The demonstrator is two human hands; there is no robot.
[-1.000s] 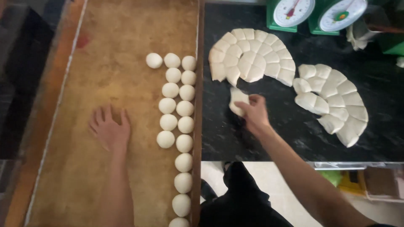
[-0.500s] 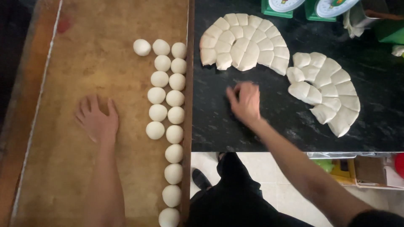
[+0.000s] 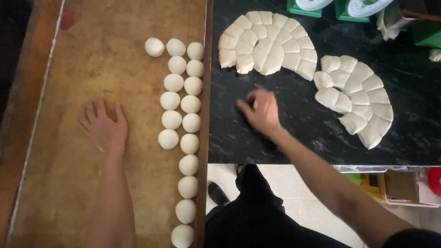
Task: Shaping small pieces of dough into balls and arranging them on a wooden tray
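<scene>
- While flat on the brown wooden board (image 3: 69,92), left hand (image 3: 104,128) lies palm down with fingers spread, gripping nothing, just left of the dough balls (image 3: 181,110).
- Set in two columns along the board's right edge – one more ball at the far left of the top row – with the right column running on toward the near edge.
- Over on the black stone counter (image 3: 404,133), right hand (image 3: 262,112) cupped palm down on a small dough piece (image 3: 254,104), fingers curled round it, only a pale sliver showing between thumb and fingers.
- Far of that hand, a fan of cut dough wedges (image 3: 268,43), pieces touching in an arc.
- To the right, a second fan of wedges (image 3: 356,98), well apart from the hand, curving toward the near edge.
- At the far edge, two green scales (image 3: 337,5) with white dials – only partly in view.
- Near, below the counter, dark trousers (image 3: 262,216), a dark shoe (image 3: 215,193) and pale floor tiles (image 3: 303,209).
</scene>
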